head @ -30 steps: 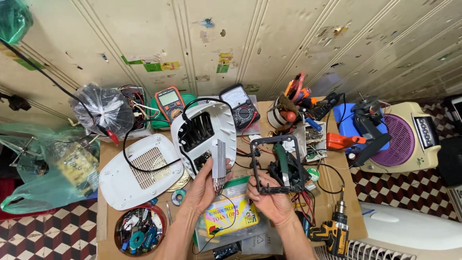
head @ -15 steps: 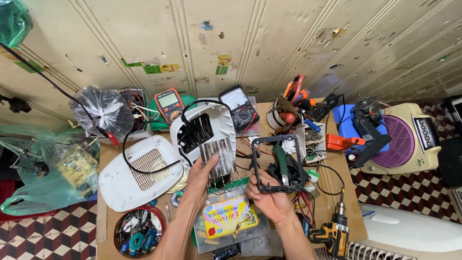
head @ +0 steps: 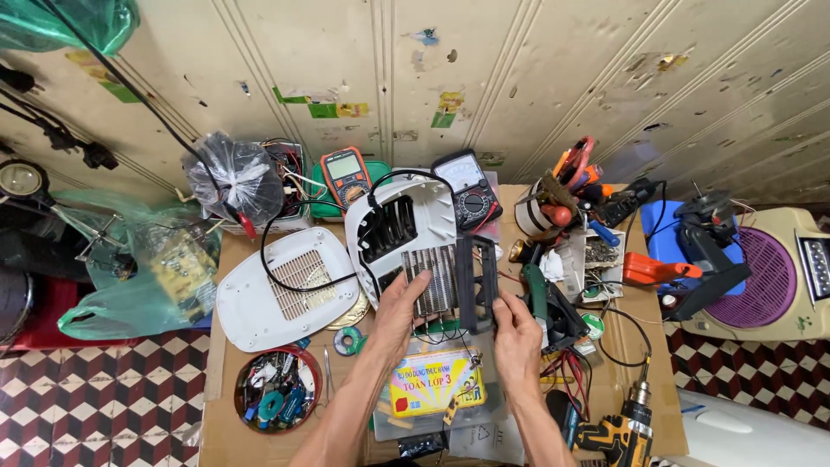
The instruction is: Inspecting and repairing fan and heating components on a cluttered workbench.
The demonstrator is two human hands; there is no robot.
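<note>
Finned silver heating element (head: 435,279), pinched in our left hand (head: 399,303) fingers beside the black plastic frame (head: 478,281) our right hand (head: 516,333) grips, could bend if squeezed.

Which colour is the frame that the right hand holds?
The frame in the right hand is black, seen best in the head view.

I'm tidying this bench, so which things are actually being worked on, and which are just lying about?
In hand:
left hand on the finned heating element
right hand on the black frame
open white housing

Lying about:
white grille cover
orange multimeter
yellow cordless drill
round tin of small parts
</note>
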